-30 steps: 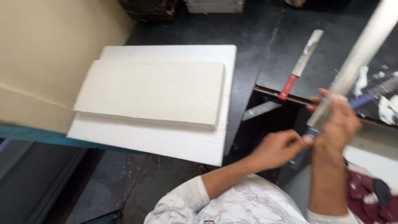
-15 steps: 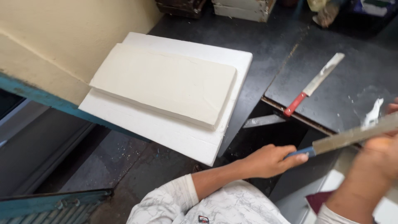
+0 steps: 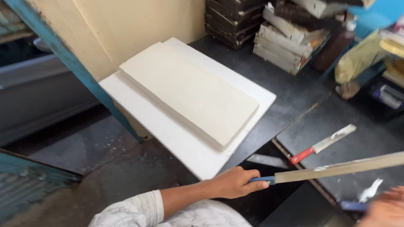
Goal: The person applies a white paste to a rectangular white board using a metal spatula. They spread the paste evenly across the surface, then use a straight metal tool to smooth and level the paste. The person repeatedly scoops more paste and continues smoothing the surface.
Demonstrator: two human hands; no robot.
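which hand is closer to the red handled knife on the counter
Left. The left hand, gripping the blue handle of a long blade, sits just down-left of the red-handled knife. The right hand is at the bottom right corner, farther below it.

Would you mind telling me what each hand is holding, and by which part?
The left hand holds a long knife by its blue handle. The right hand touches another blue handle; its grip cannot be told.

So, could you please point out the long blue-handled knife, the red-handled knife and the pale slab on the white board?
long blue-handled knife (image 3: 336, 169): head view, middle of the long blade.
red-handled knife (image 3: 324, 143): head view, where the blade meets the handle.
pale slab (image 3: 189, 92): head view, centre of its top face.
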